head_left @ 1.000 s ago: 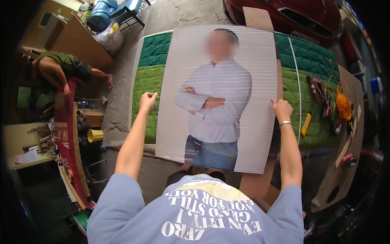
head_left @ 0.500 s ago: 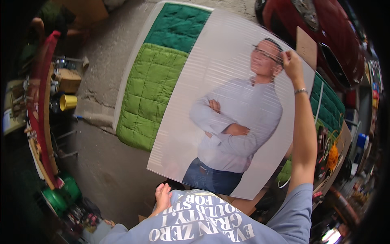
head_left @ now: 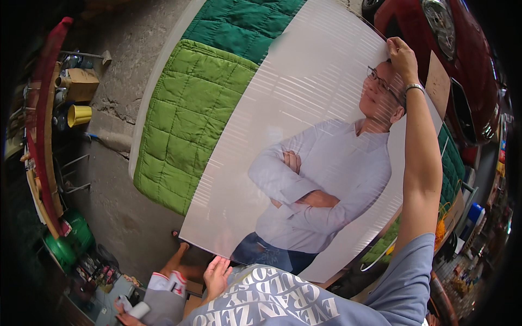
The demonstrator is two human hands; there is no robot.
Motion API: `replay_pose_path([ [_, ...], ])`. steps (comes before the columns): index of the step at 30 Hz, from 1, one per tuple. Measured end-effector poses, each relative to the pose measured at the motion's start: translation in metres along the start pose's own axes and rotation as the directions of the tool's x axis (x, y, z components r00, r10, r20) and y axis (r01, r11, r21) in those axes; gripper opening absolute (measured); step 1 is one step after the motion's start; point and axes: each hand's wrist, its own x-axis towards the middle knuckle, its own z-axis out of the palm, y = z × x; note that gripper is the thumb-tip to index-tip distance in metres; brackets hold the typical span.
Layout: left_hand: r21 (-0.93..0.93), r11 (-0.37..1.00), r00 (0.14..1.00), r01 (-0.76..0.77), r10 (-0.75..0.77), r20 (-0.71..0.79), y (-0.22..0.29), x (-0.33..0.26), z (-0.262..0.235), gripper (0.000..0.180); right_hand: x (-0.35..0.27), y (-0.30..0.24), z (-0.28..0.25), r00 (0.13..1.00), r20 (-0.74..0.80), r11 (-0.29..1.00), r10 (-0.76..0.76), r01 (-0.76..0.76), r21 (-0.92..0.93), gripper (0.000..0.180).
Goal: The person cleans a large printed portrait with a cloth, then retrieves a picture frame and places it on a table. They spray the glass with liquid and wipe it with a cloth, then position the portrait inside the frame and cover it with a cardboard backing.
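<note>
A large glossy printed panel, bearing a picture of a person in a light shirt with crossed arms, lies over a green quilted blanket. Pale streaks of reflected light run across its surface. My right hand reaches to the panel's far right edge, fingers bent and closed on it. Near the panel's lower left edge is my left hand, its fingers stretched out and touching or almost touching that edge. Its thumb is hard to see.
A dark red car stands at the far right, beside a brown board. To the left are a long red piece, a yellow bucket and a green tank. Another person is at lower left.
My right hand has moved up and outward to the panel's far edge. The view has shifted, so the panel looks larger and nearer. Another person has come into sight at lower left.
</note>
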Motion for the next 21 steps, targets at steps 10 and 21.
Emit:
replay_pose_path([
  [10, -0.039, 0.999, 0.999, -0.005, 0.003, -0.054, -0.003, -0.001, 0.004, 0.055, -0.008, -0.009, -0.001, 0.997, -0.07, 0.984, -0.025, 0.013, -0.176, 0.031],
  [21, 0.487, 0.706, 0.705, -0.514, 0.671, -0.228, 0.076, 0.021, 0.005, 0.035, -0.093, 0.02, -0.026, 0.886, -0.464, 0.98, 0.006, 0.087, 0.179, 0.029],
])
